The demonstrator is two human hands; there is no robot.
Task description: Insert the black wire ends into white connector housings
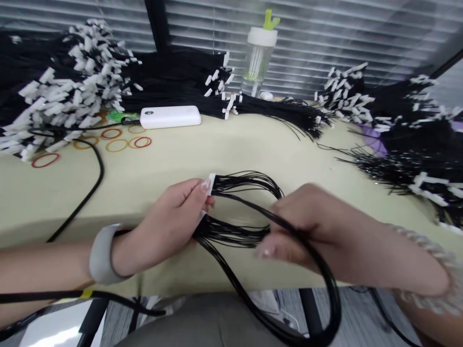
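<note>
My left hand (pixel 162 229) pinches a small white plastic connector (pixel 211 183) between thumb and fingers, just above the table. A bundle of thin black wires (pixel 242 235) runs from that connector and loops to the right. My right hand (pixel 304 226), slightly blurred, is closed around the bundle. A long loop of the wires hangs past the table's front edge. Part of the bundle is hidden behind my right fingers.
Heaps of black wire bundles with white connectors (pixel 83 82) lie at the back left and right. On the cream tabletop (pixel 152 178) are a white power bank (pixel 170 117), scattered rubber bands (pixel 116 145) and a black cable (pixel 90 188). A water bottle (pixel 261 60) stands behind.
</note>
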